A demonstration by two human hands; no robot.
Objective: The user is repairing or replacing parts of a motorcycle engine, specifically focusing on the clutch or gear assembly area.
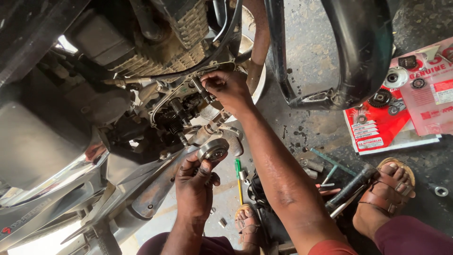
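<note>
the left hand (194, 186) is sitting at about six o'clock in the view, its fingers (205, 169) curling closed around a round silver metal bearing-like disc with a dark centre (213, 150), the thumb and forefinger pinching its lower rim while the other fingers are folding in beneath it. the disc is sitting just below the open side of the oily grey motorcycle engine case (181, 111), near it but not touching it as far as can be told.

the right hand (229, 87) is reaching up to about twelve o'clock from the left hand, its fingers (212, 80) pressing together around a short dark metal stud or tool tip (200, 89) that is poking into the upper edge of the engine case; whether it is a bolt or a driver bit cannot be told. the knuckles are bending tightly, leaving no gap.

at four o'clock from the hands, a green-handled screwdriver (238, 174) is lying on the stained concrete floor (311, 61), near small silver sockets (312, 166). at three o'clock, a black rubber-gripped tool handle (351, 188) is leaning beside a foot in a brown leather sandal (389, 191). at two o'clock, red and white printed parts packets (401, 113) are lying flat with dark gears and washers on them.
</note>
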